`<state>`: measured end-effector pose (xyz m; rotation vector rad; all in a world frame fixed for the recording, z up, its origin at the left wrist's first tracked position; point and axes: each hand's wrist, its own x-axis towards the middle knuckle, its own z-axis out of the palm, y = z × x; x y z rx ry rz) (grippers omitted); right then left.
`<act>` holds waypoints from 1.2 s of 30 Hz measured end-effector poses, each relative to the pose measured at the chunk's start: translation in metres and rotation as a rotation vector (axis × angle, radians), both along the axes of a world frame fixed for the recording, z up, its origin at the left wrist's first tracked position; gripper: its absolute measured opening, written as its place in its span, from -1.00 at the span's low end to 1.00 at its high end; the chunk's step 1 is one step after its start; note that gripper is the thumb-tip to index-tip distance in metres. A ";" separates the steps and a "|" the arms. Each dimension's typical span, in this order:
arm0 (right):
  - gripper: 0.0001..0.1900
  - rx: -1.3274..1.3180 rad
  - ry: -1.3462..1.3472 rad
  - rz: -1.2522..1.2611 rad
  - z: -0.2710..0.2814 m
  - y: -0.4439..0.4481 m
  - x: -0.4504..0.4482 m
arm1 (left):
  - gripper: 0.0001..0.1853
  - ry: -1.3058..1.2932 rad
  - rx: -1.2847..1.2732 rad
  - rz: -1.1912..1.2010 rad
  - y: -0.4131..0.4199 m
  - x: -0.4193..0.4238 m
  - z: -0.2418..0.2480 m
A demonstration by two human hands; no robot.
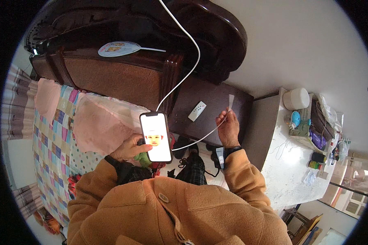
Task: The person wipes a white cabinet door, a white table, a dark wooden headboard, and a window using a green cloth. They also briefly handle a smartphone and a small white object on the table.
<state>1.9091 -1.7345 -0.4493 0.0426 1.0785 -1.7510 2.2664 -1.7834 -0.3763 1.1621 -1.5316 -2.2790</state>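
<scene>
My left hand (132, 147) holds a smartphone (155, 136) upright at its left side, thumb over the lit screen, which shows a picture on white. A white cable (197, 58) runs down from the top of the view to behind the phone. More white cable (202, 137) comes out at the phone's lower right and reaches my right hand (228, 125), whose fingers are closed on it. A pale, flat strip (231, 102) sticks up from those fingers. On the dark wooden bedside surface (184, 92), a white remote control (197, 111) lies left of my right hand.
A hand fan (119, 49) rests on the dark wooden headboard ledge. At left is a bed with a patchwork cover (49, 147) and a pink pillow (101, 122). The white table (282, 180) at right holds a white jar (296, 99), a filled box (300, 131) and thread spools (318, 157).
</scene>
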 end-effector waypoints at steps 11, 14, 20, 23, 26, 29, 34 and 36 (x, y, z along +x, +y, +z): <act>-0.71 -0.040 0.533 0.801 0.087 0.018 0.034 | -0.64 -0.093 -0.179 0.184 -0.006 0.011 0.007; -0.73 -0.134 0.488 0.991 0.092 0.026 0.064 | -0.65 -0.085 -0.158 0.278 -0.006 0.018 0.009; -0.72 -0.139 0.396 1.182 0.087 0.034 0.103 | -0.61 0.147 0.212 0.565 -0.005 0.015 0.007; -0.76 -0.136 0.395 1.157 0.085 0.036 0.115 | -0.63 0.298 0.298 0.639 -0.006 0.008 0.005; -0.78 -0.127 0.399 1.102 0.084 0.036 0.126 | -0.60 0.335 0.378 0.664 -0.005 0.002 0.004; -0.79 -0.135 0.400 1.028 0.082 0.033 0.133 | -0.58 0.374 0.417 0.702 -0.003 -0.002 0.003; -0.81 -0.112 0.427 1.002 0.080 0.029 0.134 | -0.58 0.372 0.394 0.690 -0.002 -0.006 0.002; -0.81 -0.086 0.434 0.991 0.080 0.029 0.135 | -0.59 0.358 0.341 0.695 -0.003 -0.007 0.002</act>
